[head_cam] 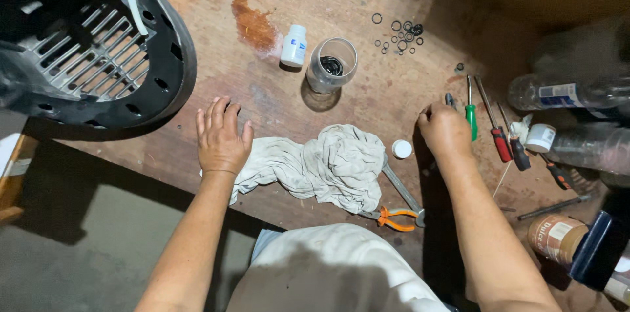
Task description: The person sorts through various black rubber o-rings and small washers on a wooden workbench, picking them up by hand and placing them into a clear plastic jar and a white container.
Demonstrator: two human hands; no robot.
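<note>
The right hand [445, 129] curls knuckles-up on the wooden workbench [367, 3], its fingertips closed around the top of a small dark tool [449, 98], possibly a screwdriver handle, though the hand covers most of it. Just beside it to the right lies a green-handled screwdriver [471, 112], then a red-handled screwdriver [497, 130] and a dark-handled one [517, 146], all roughly parallel. A white bottle cap [401, 148] sits just left of the right wrist.

The left hand [220, 136] rests flat on the bench, palm down with fingers spread, holding nothing; its heel touches the edge of a crumpled grey rag [321, 162] that lies between the two arms. A steel wrench [400, 188] emerges from under the rag's right side, and orange-handled pliers [392, 219] lie at its lower end near the bench edge.

Beyond the rag stands a clear glass jar [332, 64] with dark rings inside, and a small white bottle [294, 45] just to its left. Loose black O-rings [398, 31] are scattered further right. A black slotted plastic housing [98, 49] fills the upper left corner, and clear plastic bottles [564, 94] lie at the right edge.
</note>
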